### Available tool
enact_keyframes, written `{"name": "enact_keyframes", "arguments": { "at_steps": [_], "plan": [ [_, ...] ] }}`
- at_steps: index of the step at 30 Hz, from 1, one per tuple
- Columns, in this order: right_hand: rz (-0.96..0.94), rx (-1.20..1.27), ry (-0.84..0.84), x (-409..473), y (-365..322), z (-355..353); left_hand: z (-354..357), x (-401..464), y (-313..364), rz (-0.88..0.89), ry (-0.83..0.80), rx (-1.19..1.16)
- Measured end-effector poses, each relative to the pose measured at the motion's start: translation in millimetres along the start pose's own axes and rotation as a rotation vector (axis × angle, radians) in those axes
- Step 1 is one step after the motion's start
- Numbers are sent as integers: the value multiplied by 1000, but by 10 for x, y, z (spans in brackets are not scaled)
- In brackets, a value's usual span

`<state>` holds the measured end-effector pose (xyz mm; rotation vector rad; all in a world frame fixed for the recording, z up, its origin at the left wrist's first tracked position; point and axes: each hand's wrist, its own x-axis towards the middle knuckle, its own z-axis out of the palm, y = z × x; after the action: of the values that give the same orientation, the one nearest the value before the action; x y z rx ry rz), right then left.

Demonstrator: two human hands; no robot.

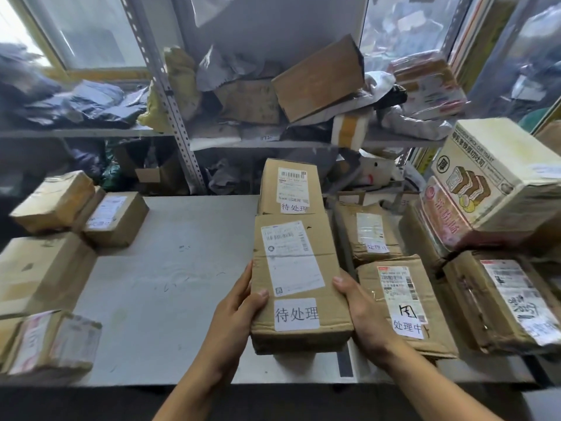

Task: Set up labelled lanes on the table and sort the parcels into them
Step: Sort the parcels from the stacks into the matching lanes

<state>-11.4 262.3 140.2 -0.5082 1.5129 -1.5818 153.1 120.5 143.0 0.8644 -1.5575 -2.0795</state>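
Gripping the 待处理 box [299, 281] by its sides, left hand [239, 302] and right hand [361, 305] line it behind 1 like-tagged box [290, 186], while unsorted boxes [54, 238] left of the hands remain.

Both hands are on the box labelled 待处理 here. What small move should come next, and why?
Probably set the held box down and let go. The left hand and right hand grip its sides, and it already lines up behind-to-front with another box bearing the same 待处理 label, beside the 处理中 boxes. Whether it already rests on the table is unclear.
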Motion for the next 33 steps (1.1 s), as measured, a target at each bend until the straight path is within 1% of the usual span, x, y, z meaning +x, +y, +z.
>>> {"name": "enact_keyframes", "arguments": {
  "at_steps": [5,10,15,29,33],
  "plan": [
    [-8,-9,11,91,32,6,-12,167,-62,-27,-15,18],
    [-33,-61,3,220,22,19,-61,294,-21,-26,-24,59],
    [-53,-53,1,272,50,-16,-79,303,-42,-16,-25,88],
    [-35,-50,29,284,92,-84,-80,309,-49,-53,-8,-10],
    [-39,-83,29,282,94,-85,-57,293,-51,-46,9,3]
  ]
}}
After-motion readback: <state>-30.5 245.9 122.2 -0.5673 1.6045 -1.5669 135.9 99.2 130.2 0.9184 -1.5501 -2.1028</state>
